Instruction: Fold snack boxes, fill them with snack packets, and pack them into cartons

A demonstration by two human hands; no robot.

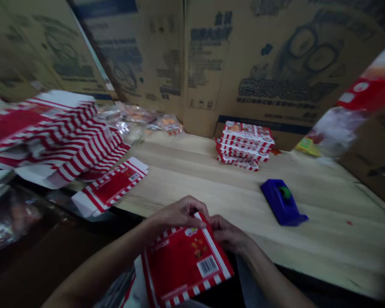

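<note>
A red cardboard box (176,265) with white-striped edges and a barcode is held low at the table's front edge. My left hand (188,214) pinches its far edge, the thumb lying over the top panel. Close beside it, my right hand (226,233) has its fingers curled at the box's far right corner. Its fingertips are partly hidden behind that corner. The near end of the box lies close to my body, and its underside is out of sight.
Flat striped boxes (64,141) are heaped at left, with one flattened box (115,184) in front. Finished-looking boxes (245,143) stand stacked at the back. A blue tape dispenser (282,203) sits at right. Plastic packets (171,124) lie along the cardboard cartons (205,64).
</note>
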